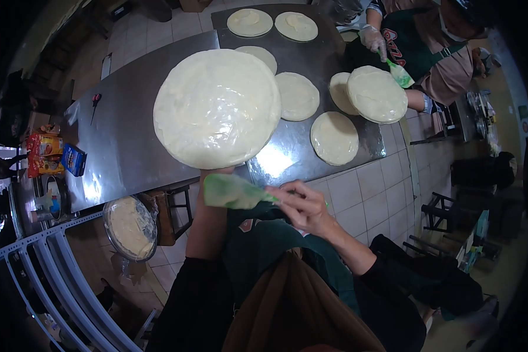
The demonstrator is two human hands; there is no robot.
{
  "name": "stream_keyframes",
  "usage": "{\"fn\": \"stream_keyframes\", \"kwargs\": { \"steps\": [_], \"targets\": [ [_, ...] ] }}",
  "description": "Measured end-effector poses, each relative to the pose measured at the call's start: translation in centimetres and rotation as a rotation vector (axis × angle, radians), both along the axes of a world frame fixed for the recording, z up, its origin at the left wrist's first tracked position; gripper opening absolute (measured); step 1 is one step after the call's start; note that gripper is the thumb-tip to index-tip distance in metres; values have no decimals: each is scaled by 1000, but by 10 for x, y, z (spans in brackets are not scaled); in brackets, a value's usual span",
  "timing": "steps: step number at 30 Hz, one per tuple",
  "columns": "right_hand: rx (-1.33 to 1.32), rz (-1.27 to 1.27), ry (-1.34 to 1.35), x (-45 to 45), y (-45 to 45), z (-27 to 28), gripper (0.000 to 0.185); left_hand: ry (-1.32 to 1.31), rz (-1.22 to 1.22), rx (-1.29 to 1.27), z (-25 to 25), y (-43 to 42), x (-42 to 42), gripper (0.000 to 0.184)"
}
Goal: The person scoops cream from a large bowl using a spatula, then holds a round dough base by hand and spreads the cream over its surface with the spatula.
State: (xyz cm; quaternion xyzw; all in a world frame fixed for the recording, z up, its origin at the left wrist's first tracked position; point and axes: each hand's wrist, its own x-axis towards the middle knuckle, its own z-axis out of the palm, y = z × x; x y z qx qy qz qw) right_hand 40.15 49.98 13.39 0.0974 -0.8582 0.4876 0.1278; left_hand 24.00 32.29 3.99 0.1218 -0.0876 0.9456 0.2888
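A wide bowl (148, 249) sits at the near left, just off the edge of the bench (129, 135), holding a pale, thick cream (127, 226) that smears up the inner wall. Farther left, a smaller round tub (54, 196) has something blue in it, too small to make out. Red and yellow packets (44, 154) and a blue packet (74, 159) are grouped at the bench's left end; their contents are hidden. Scissors (96, 101) lie toward the far left.

The right hand (303, 205) grips a green spatula (234, 192), its blade coated with cream and pointing left. The left hand is beneath the large cream-coated disc (217, 108), hidden by it, so whether its fingers are spread or curled cannot be told; only the forearm (208, 229) shows. That disc is raised at the near side of the bench, its top glossy.

Smaller coated discs (334, 138) rest on the bench to the right and far side. At the far right, a co-worker's gloved hand (373, 41) holds another green spatula (400, 74) beside a second large disc (378, 95).
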Motion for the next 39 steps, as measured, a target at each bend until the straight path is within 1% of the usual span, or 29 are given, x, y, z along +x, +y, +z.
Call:
{"fn": "stream_keyframes", "kwargs": {
  "steps": [2, 3, 6, 7, 8, 9, 10, 12, 13, 14, 16, 17, 18, 19, 20, 22, 23, 24, 25, 26, 28, 31, 33, 34, 35, 38, 39],
  "targets": [
    [-47, -97, 117, -11, 12, -17, 33, -12, -3, -1, -3, -4, 1, 59],
    [-158, -222, -29, -15, 23, -12, 30, -13, -1, -3, -2, -4, 1, 58],
    [-156, -311, 87, -42, 42, -13, 30, -15, 20, -13, 11, 0, 0, 58],
    [-70, -281, -49, -31, 39, -21, 30, -13, 26, -5, 13, 2, -1, 58],
    [-118, -206, -35, -21, 29, -27, 31, -21, 20, 29, 5, 2, -3, 58],
    [-167, -127, -25, -13, 13, -29, 32, -96, 29, -16, -5, 1, -4, 59],
    [-289, -84, -97, -4, -3, -26, 32, -170, 38, -62, -15, 0, -4, 59],
    [-238, -10, 7, -10, -15, -24, 32, -454, 74, -315, -23, -3, -3, 60],
    [-312, -44, -33, -15, -16, -19, 33, -276, 75, -187, -27, -5, 1, 60],
    [-383, -80, -67, -26, -15, -12, 33, -92, 71, -55, -17, -3, 4, 59],
    [-500, -203, -192, -46, -2, -4, 34, 136, 89, 26, 9, 2, 8, 60],
    [-543, -242, -219, -54, 7, 1, 34, 177, 115, -27, 26, 3, 11, 61],
    [-516, -265, -202, -59, 14, 7, 35, 194, 131, -46, 32, 5, 11, 62],
    [-332, -243, -5, -62, 21, 7, 35, 211, 146, -65, 37, 6, 12, 64],
    [-190, -250, 78, -58, 21, 5, 37, 202, 152, -51, 38, 8, 14, 66],
    [92, -300, 257, -49, 19, 0, 43, 34, -99, 267, 22, 3, 12, 70],
    [197, -345, 227, -37, 12, -4, 46, -128, -358, 566, -7, -5, 9, 72],
    [302, -390, 197, -25, 6, -9, 49, -186, -368, 590, -10, -5, 10, 73],
    [320, -423, 174, -17, 2, -22, 54, -244, -377, 614, -11, -6, 10, 74],
    [336, -432, 169, -9, 1, -29, 54, -192, -138, 361, 12, 0, 11, 74],
    [363, -454, 154, 8, 2, -40, 53, -125, 116, 83, 23, 2, 11, 74],
    [331, -436, 54, 32, 12, -51, 48, -67, 142, 23, 17, -1, 6, 74],
    [190, -444, 54, 37, 22, -50, 44, -14, 115, -27, 19, -4, 3, 75],
    [118, -449, 54, 37, 24, -49, 42, -28, 101, -6, 19, -5, 4, 75],
    [48, -498, 0, 32, 24, -32, 37, -42, 86, 15, 18, -6, 5, 75],
    [-38, -429, 19, 9, 17, -20, 37, -35, 53, 63, 14, -3, 6, 74],
    [-14, -301, 18, 9, 4, -21, 38, -32, 48, 62, 14, -3, 7, 74]
  ]
}}
